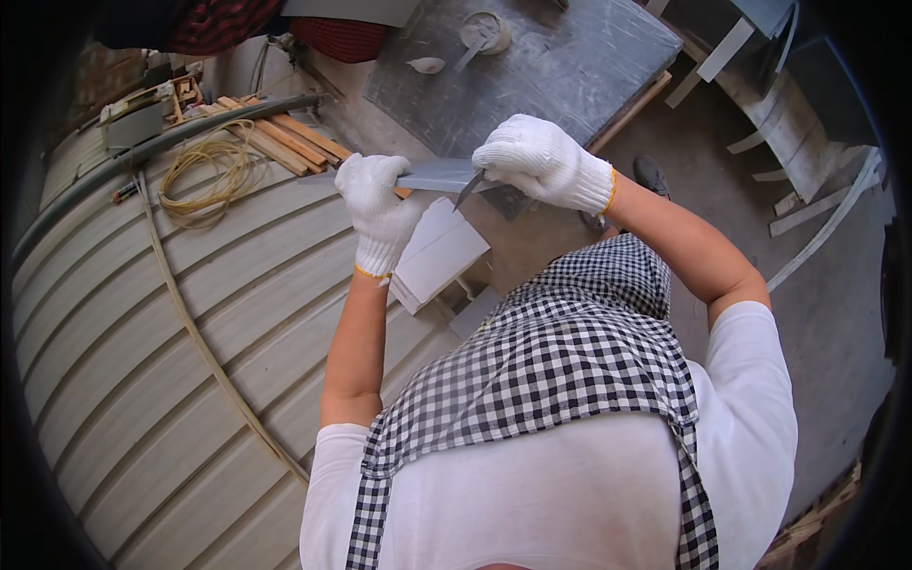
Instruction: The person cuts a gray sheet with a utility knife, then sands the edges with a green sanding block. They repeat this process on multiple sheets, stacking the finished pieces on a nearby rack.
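Note:
Both my hands wear white knitted gloves with yellow cuffs. My left hand [373,204] is closed round a long, thin grey strip [442,176], whose far end sticks out to the left past the fist. The strip spans the gap between my hands and meets the fingers of my right hand [540,163]. That hand is closed too, and a thin dark pointed blade [466,193] juts down and left from its fingertips, just beside the strip. Any handle is hidden inside the glove, and I cannot tell whether those fingers also grip the strip.
Ahead stands a scuffed grey table [560,76] with a tub [485,32] of pale paste and a small white piece [427,66]. A white box [440,255] sits below my left hand. To the left are wooden planks [285,142], a coiled hose [204,176] and ribbed panels [190,285].

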`<state>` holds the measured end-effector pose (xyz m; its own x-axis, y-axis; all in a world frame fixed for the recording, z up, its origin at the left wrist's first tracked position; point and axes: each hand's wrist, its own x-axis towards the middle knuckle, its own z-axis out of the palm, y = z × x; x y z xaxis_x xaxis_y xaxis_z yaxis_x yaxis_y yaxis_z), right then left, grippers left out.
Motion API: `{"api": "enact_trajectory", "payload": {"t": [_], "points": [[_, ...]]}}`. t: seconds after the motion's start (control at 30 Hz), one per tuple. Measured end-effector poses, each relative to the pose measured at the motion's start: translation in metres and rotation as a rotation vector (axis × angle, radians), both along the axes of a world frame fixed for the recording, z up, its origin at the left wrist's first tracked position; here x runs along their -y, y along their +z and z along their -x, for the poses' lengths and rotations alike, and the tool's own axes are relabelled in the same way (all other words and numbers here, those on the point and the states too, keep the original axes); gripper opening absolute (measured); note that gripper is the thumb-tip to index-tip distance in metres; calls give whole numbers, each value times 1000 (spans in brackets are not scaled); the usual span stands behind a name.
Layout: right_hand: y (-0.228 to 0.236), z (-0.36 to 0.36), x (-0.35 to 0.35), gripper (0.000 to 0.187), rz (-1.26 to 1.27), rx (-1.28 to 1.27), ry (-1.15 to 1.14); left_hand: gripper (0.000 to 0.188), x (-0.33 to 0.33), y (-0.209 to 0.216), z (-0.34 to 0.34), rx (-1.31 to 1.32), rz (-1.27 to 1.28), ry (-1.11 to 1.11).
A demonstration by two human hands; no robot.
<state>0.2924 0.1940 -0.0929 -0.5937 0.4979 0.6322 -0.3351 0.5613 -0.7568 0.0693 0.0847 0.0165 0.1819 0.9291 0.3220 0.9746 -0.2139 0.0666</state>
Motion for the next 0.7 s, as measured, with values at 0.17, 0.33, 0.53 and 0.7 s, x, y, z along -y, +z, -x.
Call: {"api": "enact_trajectory", "payload": {"t": [0.17, 0.33, 0.53, 0.7], "points": [[-6, 2, -1, 24, -34, -6, -2, 51, 0, -1, -1, 7, -34, -13], [-6, 3, -6, 25, -151, -16, 7, 44, 4, 3, -4, 17, 12, 17], [-37, -5, -13, 21, -254, 164, 61, 44, 6, 5, -5, 13, 9, -5], [-67, -32, 4, 20, -243, 272, 90, 44, 1, 4, -4, 23, 24, 2]]}}
